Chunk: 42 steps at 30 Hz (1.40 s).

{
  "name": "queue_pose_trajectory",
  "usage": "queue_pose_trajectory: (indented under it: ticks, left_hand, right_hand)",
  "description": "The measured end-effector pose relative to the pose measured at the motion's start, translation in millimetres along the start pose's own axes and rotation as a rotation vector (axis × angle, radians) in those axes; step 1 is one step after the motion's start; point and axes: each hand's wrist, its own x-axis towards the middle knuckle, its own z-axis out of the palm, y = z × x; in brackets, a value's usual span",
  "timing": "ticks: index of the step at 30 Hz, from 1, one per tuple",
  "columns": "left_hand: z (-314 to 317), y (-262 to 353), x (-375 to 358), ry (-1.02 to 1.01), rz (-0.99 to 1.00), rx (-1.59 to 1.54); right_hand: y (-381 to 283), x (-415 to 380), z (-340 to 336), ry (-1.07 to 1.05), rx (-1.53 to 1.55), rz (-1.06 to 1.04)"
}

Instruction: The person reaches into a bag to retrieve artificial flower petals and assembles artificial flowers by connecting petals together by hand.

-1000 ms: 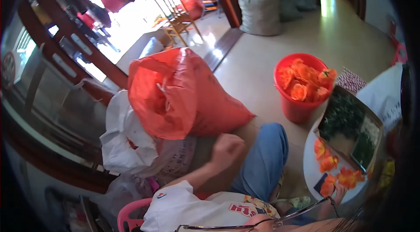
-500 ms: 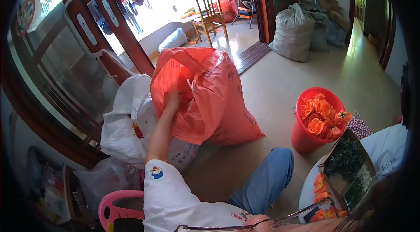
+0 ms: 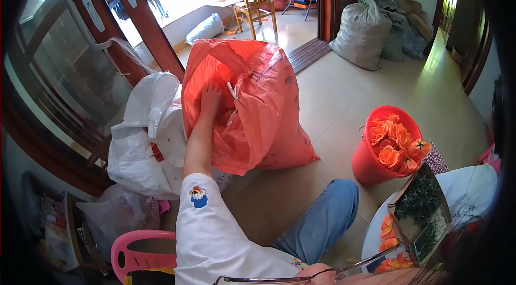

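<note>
My left hand (image 3: 211, 97) reaches into the mouth of a big red woven sack (image 3: 279, 107). Its fingers look stretched out and apart against the inside of the sack, with nothing visible in them. Whatever lies deeper in the sack is hidden by its folds. A whitish tie or strip (image 3: 232, 91) hangs at the sack's opening. My right hand is out of the picture.
White sacks (image 3: 142, 148) lean on the left beside the red one. A red bucket (image 3: 370, 159) of orange artificial flowers (image 3: 395, 142) stands right. Nearer is a box (image 3: 443, 215) with green sprigs. A pink chair (image 3: 142, 253) sits lower left; a tied sack (image 3: 363, 35) stands behind.
The view has shifted a little. My left hand has risen inside the sack, and its fingers now show spread where before they were mostly hidden.
</note>
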Motion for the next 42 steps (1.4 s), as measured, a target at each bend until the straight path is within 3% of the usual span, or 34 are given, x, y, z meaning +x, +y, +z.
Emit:
queue_pose_trajectory:
  ticks: [6,9,15,18,24,27,30,36,39,42]
  left_hand:
    - [1,1,4,-0.114,-0.037,-0.002]
    - [3,0,2,-0.041,-0.008,0.052]
    - [6,6,7,-0.115,-0.082,-0.022]
    - [0,8,11,-0.249,-0.1,0.006]
    - [4,1,10,-0.005,-0.145,-0.062]
    - [-11,-1,9,-0.018,-0.146,-0.223]
    - [-19,0,12,-0.174,-0.164,-0.26]
    - [-10,4,21,-0.105,-0.21,-0.32]
    - [-20,10,36,-0.139,-0.42,-0.453]
    - [-32,12,44,-0.073,-0.502,-0.573]
  right_hand:
    - [0,-2,2,-0.041,-0.02,-0.016]
    - [-1,-4,1,-0.054,-0.029,-0.003]
    - [-5,-3,-5,-0.089,-0.049,0.023]
    - [-19,5,-13,-0.105,-0.058,0.03]
    - [-25,8,-17,-0.13,-0.062,0.056]
    - [-20,6,-15,-0.15,-0.055,0.061]
    - [-36,13,-24,-0.163,-0.055,0.058]
    - [-25,9,-18,-0.177,-0.061,0.06]
    - [-32,16,-21,-0.172,-0.069,0.067]
    - [-25,11,-19,-0.19,-0.079,0.077]
